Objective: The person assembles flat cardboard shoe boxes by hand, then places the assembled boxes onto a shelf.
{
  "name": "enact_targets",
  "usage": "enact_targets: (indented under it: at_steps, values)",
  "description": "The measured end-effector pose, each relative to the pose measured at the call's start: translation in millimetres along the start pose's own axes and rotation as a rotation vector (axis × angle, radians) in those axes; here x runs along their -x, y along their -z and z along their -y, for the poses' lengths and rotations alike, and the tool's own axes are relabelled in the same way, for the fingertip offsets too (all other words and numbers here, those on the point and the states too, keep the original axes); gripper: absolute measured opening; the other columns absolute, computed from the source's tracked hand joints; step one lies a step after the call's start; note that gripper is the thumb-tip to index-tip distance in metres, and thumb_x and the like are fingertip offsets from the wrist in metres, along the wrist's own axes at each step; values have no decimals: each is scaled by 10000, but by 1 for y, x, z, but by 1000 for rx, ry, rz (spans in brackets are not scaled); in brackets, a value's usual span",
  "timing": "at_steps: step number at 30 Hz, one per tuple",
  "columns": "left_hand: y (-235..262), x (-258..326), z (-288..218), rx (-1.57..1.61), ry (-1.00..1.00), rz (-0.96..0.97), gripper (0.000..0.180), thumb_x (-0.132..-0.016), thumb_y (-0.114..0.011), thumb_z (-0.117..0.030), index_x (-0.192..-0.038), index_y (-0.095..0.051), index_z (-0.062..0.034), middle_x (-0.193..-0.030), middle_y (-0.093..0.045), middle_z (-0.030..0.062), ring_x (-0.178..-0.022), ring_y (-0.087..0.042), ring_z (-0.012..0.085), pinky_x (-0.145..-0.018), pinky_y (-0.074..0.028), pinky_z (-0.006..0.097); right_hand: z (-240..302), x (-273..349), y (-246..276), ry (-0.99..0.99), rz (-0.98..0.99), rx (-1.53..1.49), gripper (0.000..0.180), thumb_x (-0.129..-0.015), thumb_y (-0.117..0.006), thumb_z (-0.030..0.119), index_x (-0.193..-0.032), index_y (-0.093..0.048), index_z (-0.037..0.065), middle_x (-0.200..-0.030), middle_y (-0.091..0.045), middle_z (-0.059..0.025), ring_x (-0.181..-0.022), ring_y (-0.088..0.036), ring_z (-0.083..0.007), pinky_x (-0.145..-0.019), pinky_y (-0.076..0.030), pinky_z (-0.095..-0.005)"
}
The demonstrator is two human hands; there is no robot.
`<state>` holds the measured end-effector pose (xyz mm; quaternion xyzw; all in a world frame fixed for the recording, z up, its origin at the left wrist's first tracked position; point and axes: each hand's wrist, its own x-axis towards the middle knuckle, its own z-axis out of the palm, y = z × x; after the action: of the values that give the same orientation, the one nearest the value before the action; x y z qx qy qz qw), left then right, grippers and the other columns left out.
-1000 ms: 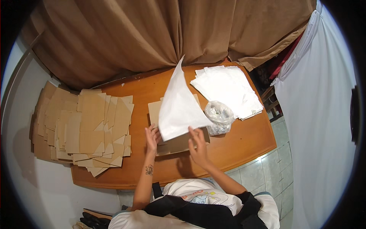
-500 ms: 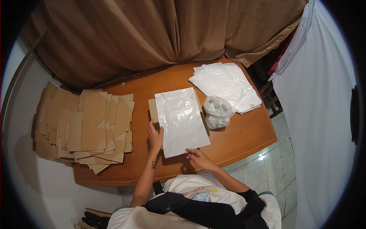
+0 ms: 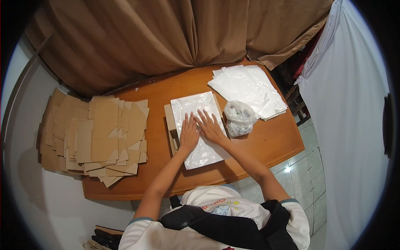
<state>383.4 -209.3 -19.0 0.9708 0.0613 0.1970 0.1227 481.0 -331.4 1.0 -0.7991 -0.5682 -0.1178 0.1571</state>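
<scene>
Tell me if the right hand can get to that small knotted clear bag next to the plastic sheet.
Probably yes. The right hand lies flat on the plastic sheet, and the knotted clear bag sits just to its right on the table, nothing between them.

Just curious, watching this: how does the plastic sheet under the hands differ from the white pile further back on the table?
The plastic sheet is a single layer; the white pile holds many. The sheet is pressed flat by the left hand and right hand; the pile lies untouched. Both are whitish plastic on the wooden table.
</scene>
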Motion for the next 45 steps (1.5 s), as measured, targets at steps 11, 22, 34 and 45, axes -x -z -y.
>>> enact_targets:
  at_steps: [11,22,34,45]
  values:
    - [-13,43,12,22,33,159,753,-880,-534,-331,-1437,-187,38,-1523,-85,212,-1403,-51,407,-1129,-126,476,11,30,-17,50,103,-94,686,-845,-547,235,-1446,-259,72,-1517,-156,-189,-1382,-170,-403,-1055,-207,-575]
    - [0,44,14,17,-38,277,750,-856,-569,-296,-1412,-219,66,-1514,-56,247,-1402,-48,412,-1130,-144,468,4,39,-23,121,14,-156,440,-800,-562,111,-1231,-509,34,-1224,-488,-174,-1073,-474,-316,-871,-373,-411]
    - [-6,51,21,35,-98,697,805,-909,-415,-492,-1422,-161,74,-1501,6,288,-1396,18,435,-1136,-70,471,-5,49,-38,113,211,-132,476,-814,-589,267,-1243,-516,77,-1262,-456,-158,-1134,-423,-315,-912,-338,-485]
    - [-57,52,52,-107,-7,934,561,-942,-295,-206,-1468,-151,-76,-1536,-90,164,-1415,-130,304,-1134,-138,435,-21,48,-49,100,807,-55,614,-894,-460,405,-1451,-252,252,-1531,-163,-117,-1393,-206,-286,-1077,-210,-568]
